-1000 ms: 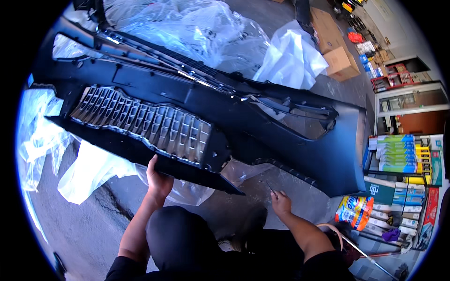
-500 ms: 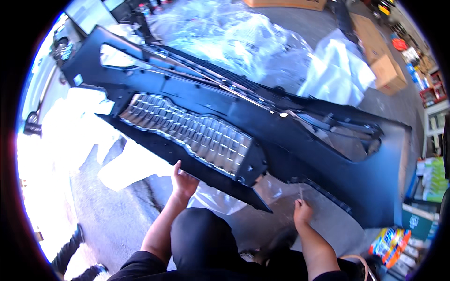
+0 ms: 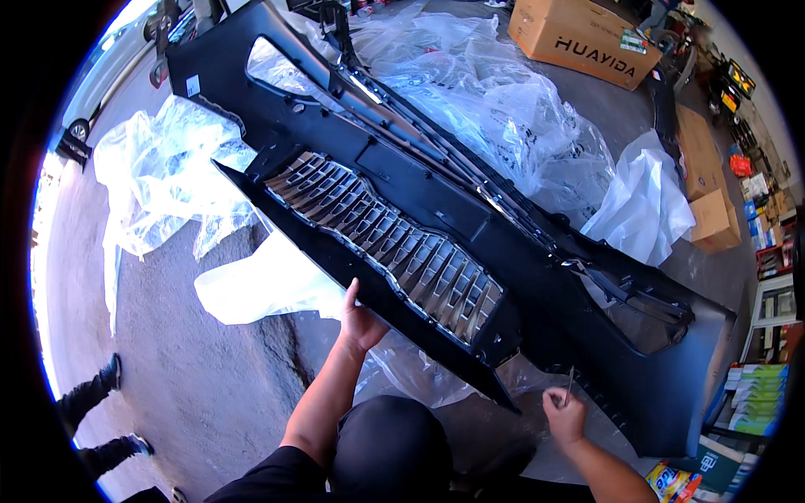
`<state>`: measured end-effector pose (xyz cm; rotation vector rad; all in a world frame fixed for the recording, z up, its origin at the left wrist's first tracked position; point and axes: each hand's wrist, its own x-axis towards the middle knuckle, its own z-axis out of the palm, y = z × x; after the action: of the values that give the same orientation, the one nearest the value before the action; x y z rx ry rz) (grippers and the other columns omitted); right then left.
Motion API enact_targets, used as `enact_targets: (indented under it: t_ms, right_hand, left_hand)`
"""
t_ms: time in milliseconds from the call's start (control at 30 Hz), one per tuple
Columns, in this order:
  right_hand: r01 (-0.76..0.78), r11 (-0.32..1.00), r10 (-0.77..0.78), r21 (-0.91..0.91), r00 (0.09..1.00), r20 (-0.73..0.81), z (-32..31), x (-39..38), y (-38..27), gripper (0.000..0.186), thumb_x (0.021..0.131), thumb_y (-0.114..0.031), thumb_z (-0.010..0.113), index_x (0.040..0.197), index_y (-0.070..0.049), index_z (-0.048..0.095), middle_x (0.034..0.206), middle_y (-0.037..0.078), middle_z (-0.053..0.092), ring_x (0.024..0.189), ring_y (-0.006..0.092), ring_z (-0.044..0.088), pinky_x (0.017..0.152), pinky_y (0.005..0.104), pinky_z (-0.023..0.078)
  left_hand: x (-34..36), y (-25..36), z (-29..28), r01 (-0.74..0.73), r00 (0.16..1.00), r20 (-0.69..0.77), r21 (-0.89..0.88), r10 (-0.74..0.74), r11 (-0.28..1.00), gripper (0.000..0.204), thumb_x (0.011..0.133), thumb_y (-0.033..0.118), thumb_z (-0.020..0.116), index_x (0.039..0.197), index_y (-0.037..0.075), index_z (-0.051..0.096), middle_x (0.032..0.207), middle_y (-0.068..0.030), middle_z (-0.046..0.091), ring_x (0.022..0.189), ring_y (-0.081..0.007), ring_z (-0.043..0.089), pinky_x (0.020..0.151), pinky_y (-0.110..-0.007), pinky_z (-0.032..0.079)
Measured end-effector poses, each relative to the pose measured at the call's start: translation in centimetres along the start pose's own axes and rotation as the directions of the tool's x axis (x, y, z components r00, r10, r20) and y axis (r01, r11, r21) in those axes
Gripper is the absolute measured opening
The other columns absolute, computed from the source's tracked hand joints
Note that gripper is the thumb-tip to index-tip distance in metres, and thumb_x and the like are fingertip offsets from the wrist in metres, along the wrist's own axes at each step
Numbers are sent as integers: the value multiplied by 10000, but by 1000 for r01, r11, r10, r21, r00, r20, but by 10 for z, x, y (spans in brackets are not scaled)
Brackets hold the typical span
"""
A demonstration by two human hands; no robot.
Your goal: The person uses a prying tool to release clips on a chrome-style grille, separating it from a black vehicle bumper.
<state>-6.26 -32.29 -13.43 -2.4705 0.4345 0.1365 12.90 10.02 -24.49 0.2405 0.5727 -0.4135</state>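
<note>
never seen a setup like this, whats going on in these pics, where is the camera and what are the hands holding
There is no machine here: a person works with two bare hands. Every picture comes from the left of two wide fisheye cameras worn on the head, looking down, so straight edges bend near the rim.

The left hand has its grip on the near edge of a large dark panel, which looks like a car bumper with a grille set in it. The right hand holds a thin rod-like tool; exactly what kind is too small to tell.

On the floor around them lie clear plastic sheeting and cardboard boxes. Another person's legs show at the left.
</note>
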Motion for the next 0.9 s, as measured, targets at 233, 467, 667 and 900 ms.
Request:
enact_targets:
  t_ms: [233, 467, 667, 900]
  right_hand:
    - [-214, 959, 38, 186, 747, 663, 93, 152, -222, 223, 911, -241, 768, 989, -33, 771, 804, 37, 739, 728, 120, 679, 698, 288, 539]
    - [204, 976, -206, 76, 752, 627, 218, 206, -246, 234, 875, -242, 773, 1020, -60, 787, 906, 112, 775, 836, 214, 728, 808, 341, 550]
    - [132, 986, -168, 105, 699, 695, 241, 214, -229, 214, 881, -188, 786, 1013, -19, 779, 908, 73, 770, 845, 158, 700, 821, 307, 538]
    - [103, 987, -161, 125, 698, 698, 245, 216, -227, 196, 904, -166, 758, 1011, -1, 765, 882, 66, 753, 824, 140, 680, 798, 308, 533]
  left_hand:
    - [20, 10, -9, -144, 967, -208, 13, 144, 989, 470, 900, 468, 658, 1167, 82, 665, 1109, -92, 697, 1041, -293, 636, 1016, -466, 481]
    - [27, 6, 1, -148, 913, -383, 12, 142, 989, 399, 899, 441, 638, 1077, 85, 670, 999, -81, 706, 918, -268, 662, 882, -406, 534]
    - [31, 3, -2, -164, 862, -487, 0, 143, 987, 418, 898, 455, 636, 1064, 72, 664, 973, -75, 706, 878, -251, 666, 824, -396, 537]
    - [39, 0, -12, -137, 870, -478, -4, 119, 991, 432, 894, 466, 611, 1091, 84, 656, 1001, -87, 697, 932, -264, 657, 854, -403, 540]
